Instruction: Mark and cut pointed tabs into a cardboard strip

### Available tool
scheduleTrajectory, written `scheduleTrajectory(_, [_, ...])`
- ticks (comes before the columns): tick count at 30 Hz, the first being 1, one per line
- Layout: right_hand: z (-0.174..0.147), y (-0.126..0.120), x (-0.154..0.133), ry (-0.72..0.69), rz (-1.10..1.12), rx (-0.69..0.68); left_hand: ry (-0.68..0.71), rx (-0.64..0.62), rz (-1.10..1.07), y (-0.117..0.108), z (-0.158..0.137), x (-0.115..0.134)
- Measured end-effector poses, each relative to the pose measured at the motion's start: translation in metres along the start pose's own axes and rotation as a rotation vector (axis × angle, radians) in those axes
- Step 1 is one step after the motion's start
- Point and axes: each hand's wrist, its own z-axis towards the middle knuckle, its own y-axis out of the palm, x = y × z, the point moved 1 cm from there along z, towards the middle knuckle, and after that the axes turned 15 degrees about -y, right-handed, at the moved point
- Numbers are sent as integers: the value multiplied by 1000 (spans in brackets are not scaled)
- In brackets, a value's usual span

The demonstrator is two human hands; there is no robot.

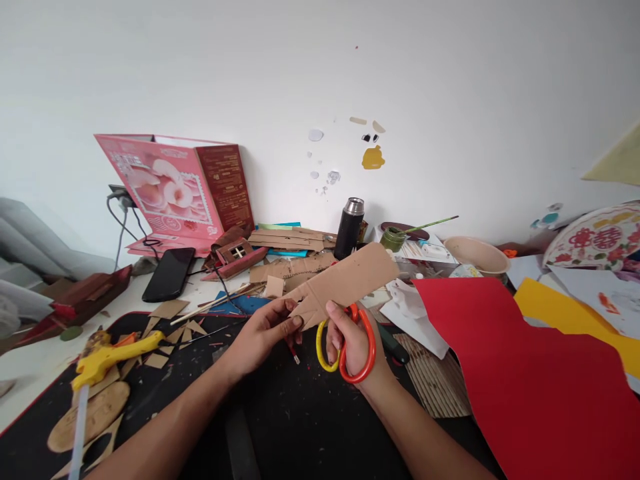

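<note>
My left hand [267, 333] pinches the near left end of a long brown cardboard strip [357, 277], thumb on top. The strip slants up to the right above the black mat [300, 420], its far end rounded, with creases and angled cuts near my fingers. In my right hand [355, 343] is a pair of scissors [370, 350] with one red-orange and one yellow handle loop. My right thumb and fingers are at the loops, close under the strip. The scissor blades are hidden behind the cardboard and my hand. A pencil-like stick [293, 352] lies below my left fingers.
At left lie a yellow glue gun [107, 357], cardboard scraps and a black phone [169, 275]. A pink box [165, 190], small model house [235, 255], black flask [349, 230] and paint jar [393, 240] stand behind. Red paper [540, 373] and corrugated cardboard [435, 377] cover the right.
</note>
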Motion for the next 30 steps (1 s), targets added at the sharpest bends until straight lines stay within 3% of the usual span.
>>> scheduleTrajectory(11, [-3, 5, 8, 39, -8, -51, 17, -83, 11, 5, -2, 3])
scheduleTrajectory(21, [-10, 5, 5, -90, -96, -15, 67, -94, 81, 7, 1, -4])
scheduleTrajectory(27, [-10, 5, 8, -86, -107, 5, 122, 77, 203, 3, 5, -15])
scheduleTrajectory(30, [-9, 8, 5, -80, -106, 9, 74, 32, 133, 3, 8, -17])
